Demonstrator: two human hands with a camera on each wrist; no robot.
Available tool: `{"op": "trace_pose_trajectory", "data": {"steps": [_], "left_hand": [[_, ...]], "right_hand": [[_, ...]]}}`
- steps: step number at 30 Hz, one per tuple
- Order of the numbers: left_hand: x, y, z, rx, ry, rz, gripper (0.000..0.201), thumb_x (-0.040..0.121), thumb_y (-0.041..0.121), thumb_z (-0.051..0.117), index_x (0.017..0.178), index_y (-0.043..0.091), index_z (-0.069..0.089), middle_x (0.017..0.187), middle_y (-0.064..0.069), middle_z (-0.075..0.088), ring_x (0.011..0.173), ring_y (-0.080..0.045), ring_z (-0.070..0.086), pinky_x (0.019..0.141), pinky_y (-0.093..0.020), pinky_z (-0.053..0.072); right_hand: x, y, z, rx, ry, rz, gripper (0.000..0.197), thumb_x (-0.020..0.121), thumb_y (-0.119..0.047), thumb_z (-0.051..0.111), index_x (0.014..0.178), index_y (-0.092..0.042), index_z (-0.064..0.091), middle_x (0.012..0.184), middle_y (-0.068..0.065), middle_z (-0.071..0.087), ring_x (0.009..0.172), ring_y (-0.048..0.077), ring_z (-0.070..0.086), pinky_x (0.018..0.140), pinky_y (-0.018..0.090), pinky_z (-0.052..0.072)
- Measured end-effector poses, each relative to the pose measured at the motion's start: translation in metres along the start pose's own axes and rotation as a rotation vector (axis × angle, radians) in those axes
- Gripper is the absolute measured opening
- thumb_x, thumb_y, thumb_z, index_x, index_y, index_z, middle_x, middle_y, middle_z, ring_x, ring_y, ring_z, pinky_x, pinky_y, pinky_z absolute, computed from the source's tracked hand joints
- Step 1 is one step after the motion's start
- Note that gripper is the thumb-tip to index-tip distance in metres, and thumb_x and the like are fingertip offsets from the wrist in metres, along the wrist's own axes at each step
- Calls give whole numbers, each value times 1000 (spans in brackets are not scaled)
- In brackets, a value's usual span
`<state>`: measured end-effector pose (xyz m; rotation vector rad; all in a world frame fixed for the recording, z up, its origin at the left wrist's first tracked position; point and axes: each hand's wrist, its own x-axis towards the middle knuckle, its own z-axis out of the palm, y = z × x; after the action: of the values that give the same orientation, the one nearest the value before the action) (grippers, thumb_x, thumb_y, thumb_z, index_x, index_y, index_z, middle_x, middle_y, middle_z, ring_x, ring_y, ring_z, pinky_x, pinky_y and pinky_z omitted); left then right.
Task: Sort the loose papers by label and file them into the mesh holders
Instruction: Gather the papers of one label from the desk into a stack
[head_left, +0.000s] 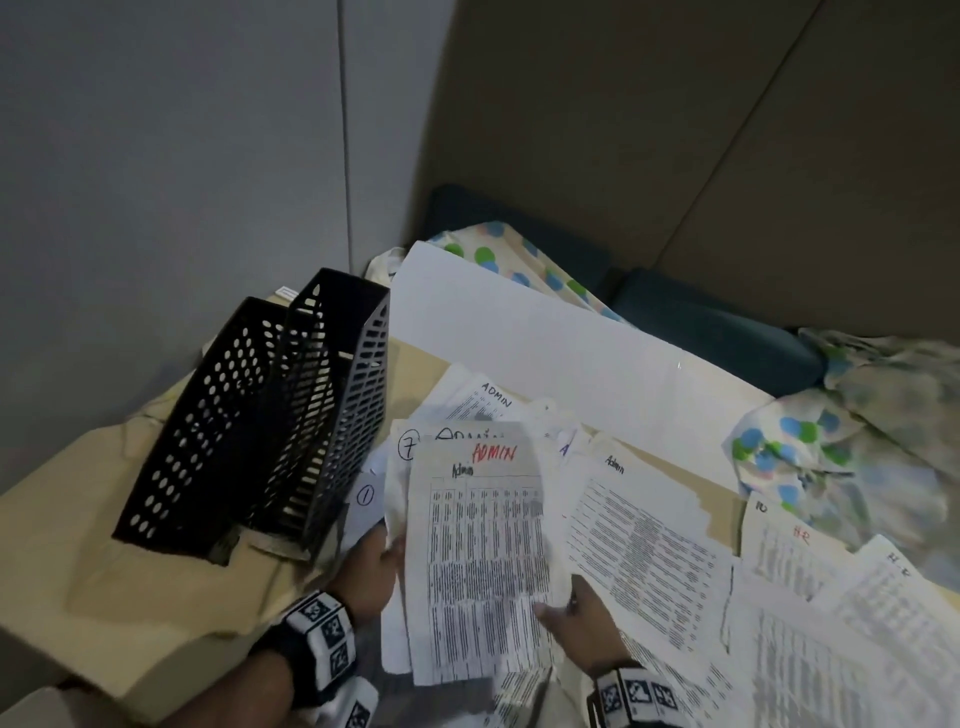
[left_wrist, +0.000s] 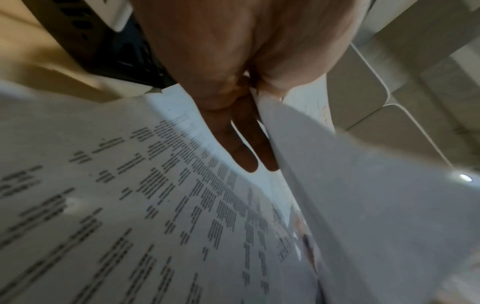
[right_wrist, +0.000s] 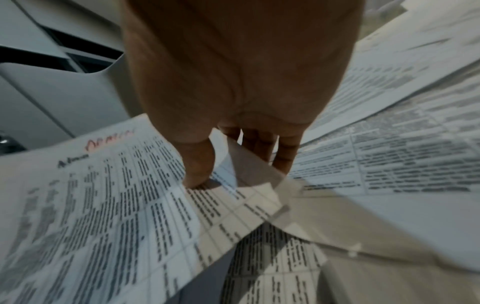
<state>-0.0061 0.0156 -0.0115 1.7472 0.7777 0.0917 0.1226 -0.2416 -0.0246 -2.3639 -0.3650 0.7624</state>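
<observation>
Both hands hold a small stack of printed sheets; the top sheet (head_left: 480, 551) (right_wrist: 109, 216) bears a red "ADMIN" label. My left hand (head_left: 376, 564) (left_wrist: 244, 131) grips the stack's left edge, fingers behind the paper. My right hand (head_left: 574, 613) (right_wrist: 233, 164) pinches its right edge, thumb on top and fingers under. Two black mesh holders (head_left: 260, 421) stand side by side just left of the stack, both looking empty. More sheets marked "Admin" (head_left: 639, 551) and "HR" (head_left: 795, 551) lie spread over the tan table (head_left: 130, 566) to the right.
A large blank white sheet (head_left: 545, 343) leans behind the papers. Dotted cloth (head_left: 841, 452) is bunched at the right and behind. Grey wall panels stand close behind the holders, and a dark cushion (head_left: 717, 332) lies at the back.
</observation>
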Motion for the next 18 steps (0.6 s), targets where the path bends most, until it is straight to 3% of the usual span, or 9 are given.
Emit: {"op": "trace_pose_trajectory", "data": {"steps": [2,4,6,8,10,11,13,15,18], "left_hand": [[-10,3,-4,-77,-91,53,37,93,-3,43,102,29,58,95,27,69,102,-3,57,91,-19,44],[-19,-2,-6,-70,-159,44,60,88,-11,39,107,44,54,96,41,63,105,5,54,90,-14,45],[-28,-5,-7,-104,-183,3,56,89,2,45,113,51,56,111,28,65,113,-6,57,98,-31,48],[-36,-7,-9,-278,-197,-41,23,88,35,58,111,36,65,111,4,70,105,-21,63,94,-43,50],[-38,-11,-10,-427,-146,-102,62,74,72,51,107,22,65,91,-5,71,80,-26,65,71,-36,52],[-41,-7,-10,-444,-111,-100,72,71,76,48,117,22,61,88,-1,69,76,-21,63,67,-32,50],[-46,-4,-11,-399,-41,-33,64,81,52,60,135,21,46,111,6,64,97,-11,60,86,-32,48],[-47,-4,-11,-262,-2,16,47,83,24,68,126,26,50,120,9,62,113,-10,57,102,-38,43],[-49,-6,-7,-270,2,-79,31,77,13,75,100,26,60,99,8,68,98,-17,64,92,-38,49]], "right_hand": [[0,-10,3,37,37,-78,33,83,-42,69,95,-20,48,67,-12,47,54,0,41,53,15,36],[-1,-21,6,162,79,-104,41,81,-44,71,107,-22,49,78,-7,62,63,3,60,61,21,50],[-3,-26,9,269,104,-132,39,81,-36,73,109,-16,54,84,4,70,71,14,69,68,35,59],[-7,-32,11,270,131,-123,23,83,-25,72,98,-12,59,80,8,70,71,19,69,70,43,59],[-9,-34,16,235,134,-98,9,85,-17,66,90,-13,59,76,7,69,69,19,67,68,46,59],[-9,-32,19,205,122,-102,6,85,-16,63,89,-15,59,76,6,68,68,17,67,66,45,58],[-10,-28,25,157,69,-135,12,83,-15,58,94,-19,59,82,1,69,76,14,67,70,44,59],[-13,-28,28,173,25,-168,16,87,-16,57,103,-21,59,91,-4,70,86,11,67,78,42,57],[-20,-37,25,392,67,-138,29,83,-14,66,111,-18,59,98,0,72,91,16,69,78,34,58]]}}
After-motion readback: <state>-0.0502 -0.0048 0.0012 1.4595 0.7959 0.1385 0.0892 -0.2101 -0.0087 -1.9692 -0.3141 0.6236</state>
